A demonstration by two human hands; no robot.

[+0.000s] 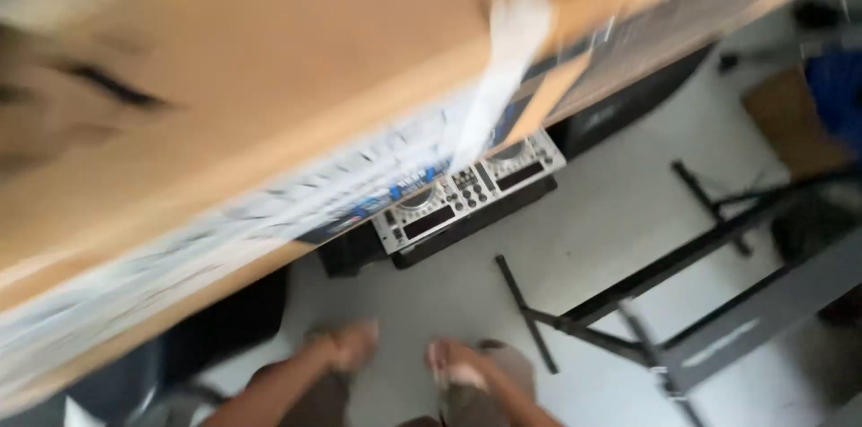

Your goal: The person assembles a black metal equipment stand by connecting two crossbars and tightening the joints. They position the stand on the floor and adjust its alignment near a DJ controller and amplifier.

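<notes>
The view is motion-blurred. A wooden worktop crosses the upper left. Beneath its edge, a silver audio deck with knobs sits on the pale floor. A black folding stand lies to the right.

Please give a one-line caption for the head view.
Blurred look down past a wooden bench at a silver DJ controller on the floor.

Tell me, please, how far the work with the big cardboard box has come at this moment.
Done: nothing can be confirmed as finished. In hand: the cardboard box fills the upper left, smeared by motion blur; no hand or grip on it shows clearly. Left: the silver DJ controller lies on the floor, and the black folding stand is beside it.
</notes>
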